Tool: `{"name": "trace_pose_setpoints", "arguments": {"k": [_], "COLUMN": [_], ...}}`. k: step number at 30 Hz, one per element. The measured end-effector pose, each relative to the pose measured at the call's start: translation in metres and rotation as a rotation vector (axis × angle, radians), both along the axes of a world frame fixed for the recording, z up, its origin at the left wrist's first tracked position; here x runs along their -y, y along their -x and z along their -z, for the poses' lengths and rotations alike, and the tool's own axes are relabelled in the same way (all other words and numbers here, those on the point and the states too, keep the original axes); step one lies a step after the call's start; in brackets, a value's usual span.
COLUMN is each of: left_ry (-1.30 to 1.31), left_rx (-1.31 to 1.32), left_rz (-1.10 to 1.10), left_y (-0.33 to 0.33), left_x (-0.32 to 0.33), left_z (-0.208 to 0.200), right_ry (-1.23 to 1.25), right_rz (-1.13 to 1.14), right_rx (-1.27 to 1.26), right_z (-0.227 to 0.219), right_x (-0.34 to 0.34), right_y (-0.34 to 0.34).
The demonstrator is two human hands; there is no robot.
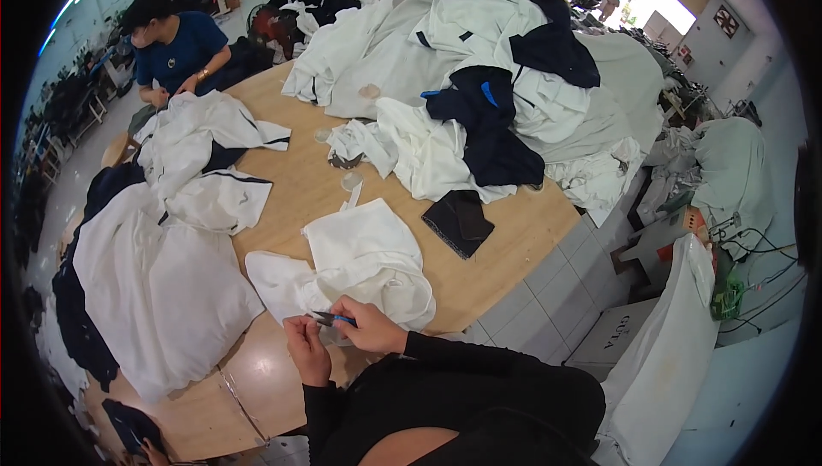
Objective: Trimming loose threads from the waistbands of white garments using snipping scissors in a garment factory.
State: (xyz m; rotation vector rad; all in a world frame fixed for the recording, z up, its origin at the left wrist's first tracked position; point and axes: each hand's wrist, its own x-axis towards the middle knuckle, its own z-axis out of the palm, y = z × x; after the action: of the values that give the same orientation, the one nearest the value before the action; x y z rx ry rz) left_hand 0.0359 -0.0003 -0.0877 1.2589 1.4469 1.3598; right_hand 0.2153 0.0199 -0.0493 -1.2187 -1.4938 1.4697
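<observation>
My right hand (374,327) is closed around a small pair of thread snips (325,318) with a blue handle and dark blades. Its blades point left, toward the fingertips of my left hand (306,348). Those fingers are pinched together at the near edge of a white garment (364,247), which lies bunched on the wooden table in front of me. The bit of cloth between the left fingertips is too small to make out clearly.
White garments (163,286) pile up at left, and a bigger heap of white and navy clothes (479,29) fills the far side. A dark folded cloth (461,223) lies on the table (522,239). A co-worker in blue (181,50) sits at far left; another person's hand (154,452) shows lower left.
</observation>
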Motion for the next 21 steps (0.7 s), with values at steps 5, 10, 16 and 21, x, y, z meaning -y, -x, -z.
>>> {"name": "trace_pose_setpoints", "arguments": {"k": [5,10,16,21], "left_ry": [-0.002,-0.048,-0.047,0.044], "left_rx": [-0.07,-0.176,-0.176,0.19], "left_rz": [-0.012,-0.045,0.002,-0.058], "left_y": [0.003,0.001,0.0,0.013], "left_x": [0.012,0.015,0.013,0.018], "left_z": [0.002,-0.004,0.002,0.023], "right_ry": [-0.004,-0.064,-0.014,-0.085], "right_rz": [-0.003,0.03,0.143,0.197], "right_rx": [-0.036,0.093,-0.009,-0.062], "right_z": [0.006,0.011,0.018,-0.001], "right_x": [0.003,0.002,-0.008,-0.016], "right_y": [0.008,0.012,0.009,0.009]}}
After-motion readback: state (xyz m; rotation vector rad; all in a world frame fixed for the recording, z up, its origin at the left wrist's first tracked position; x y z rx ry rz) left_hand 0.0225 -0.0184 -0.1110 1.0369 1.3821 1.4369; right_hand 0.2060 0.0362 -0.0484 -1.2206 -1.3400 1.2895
